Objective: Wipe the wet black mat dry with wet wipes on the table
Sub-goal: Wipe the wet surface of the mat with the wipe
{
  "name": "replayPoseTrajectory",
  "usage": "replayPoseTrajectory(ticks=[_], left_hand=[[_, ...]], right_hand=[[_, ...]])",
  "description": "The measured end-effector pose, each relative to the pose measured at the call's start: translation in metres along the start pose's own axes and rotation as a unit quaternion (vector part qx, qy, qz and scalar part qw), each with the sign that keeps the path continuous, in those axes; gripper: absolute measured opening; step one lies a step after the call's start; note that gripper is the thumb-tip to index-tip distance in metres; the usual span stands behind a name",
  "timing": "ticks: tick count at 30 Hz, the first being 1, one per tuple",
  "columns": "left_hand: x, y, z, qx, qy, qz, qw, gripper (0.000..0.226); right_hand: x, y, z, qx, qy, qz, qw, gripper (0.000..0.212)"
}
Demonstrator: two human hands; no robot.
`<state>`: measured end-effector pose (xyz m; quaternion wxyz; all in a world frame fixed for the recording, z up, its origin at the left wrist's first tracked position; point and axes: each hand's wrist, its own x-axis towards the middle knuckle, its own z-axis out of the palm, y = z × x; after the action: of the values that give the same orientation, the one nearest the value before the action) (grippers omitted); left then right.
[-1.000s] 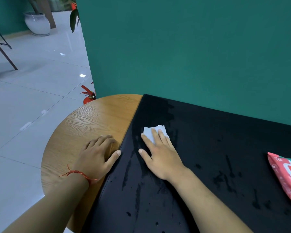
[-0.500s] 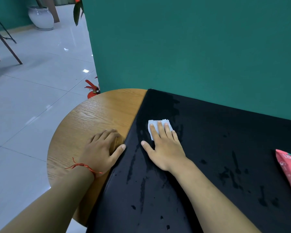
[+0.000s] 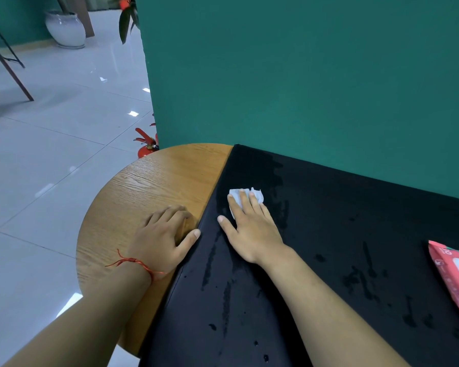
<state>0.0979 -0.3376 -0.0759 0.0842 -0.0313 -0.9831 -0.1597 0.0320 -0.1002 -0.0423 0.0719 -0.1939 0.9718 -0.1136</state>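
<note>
A black mat (image 3: 329,234) covers most of the round wooden table (image 3: 149,186), with dark wet streaks and drops across it. My right hand (image 3: 249,226) lies flat with straight fingers, pressing a small white wipe (image 3: 257,194) onto the mat near its far left corner. My left hand (image 3: 164,234) rests on the bare wood beside the mat's left edge, fingers loosely curled, thumb touching the mat's edge. A red string is tied round that wrist.
A pink pack of wet wipes (image 3: 453,276) lies on the mat at the right edge of view. A green wall (image 3: 302,75) stands right behind the table. A red fire extinguisher (image 3: 146,147) sits on the tiled floor beyond the table's left rim.
My right hand has slid the wipe a little farther up the mat toward the wall. The left hand stays in place on the wood.
</note>
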Motion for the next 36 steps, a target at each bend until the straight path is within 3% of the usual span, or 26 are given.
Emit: replayPoseTrajectory(ticks=[6, 12, 19, 20, 23, 26, 36], left_hand=[[0.000, 0.000, 0.000, 0.000, 0.000, -0.002, 1.000, 0.059], [0.001, -0.001, 0.001, 0.000, 0.003, -0.001, 1.000, 0.059], [0.001, 0.000, 0.000, -0.001, -0.004, -0.004, 1.000, 0.062], [0.001, -0.001, 0.000, -0.002, -0.004, -0.004, 1.000, 0.062], [0.001, -0.001, 0.001, 0.000, -0.004, -0.001, 1.000, 0.061], [0.001, -0.002, 0.001, -0.007, -0.007, 0.000, 1.000, 0.062], [0.001, 0.001, 0.001, -0.008, 0.001, -0.003, 1.000, 0.062]], right_hand=[[-0.009, 0.015, -0.010, 0.038, 0.022, 0.010, 0.999, 0.063], [-0.003, 0.036, -0.019, 0.042, 0.196, -0.004, 0.980, 0.037], [0.001, 0.033, -0.020, 0.181, 0.225, 0.024, 0.957, 0.016], [0.005, 0.031, -0.018, 0.166, 0.214, 0.035, 0.962, 0.014], [0.019, 0.022, -0.013, 0.069, 0.139, 0.054, 0.986, 0.038], [0.032, 0.017, -0.007, -0.012, 0.140, 0.053, 0.989, 0.037], [0.027, -0.029, -0.005, 0.017, 0.079, -0.087, 0.993, 0.034]])
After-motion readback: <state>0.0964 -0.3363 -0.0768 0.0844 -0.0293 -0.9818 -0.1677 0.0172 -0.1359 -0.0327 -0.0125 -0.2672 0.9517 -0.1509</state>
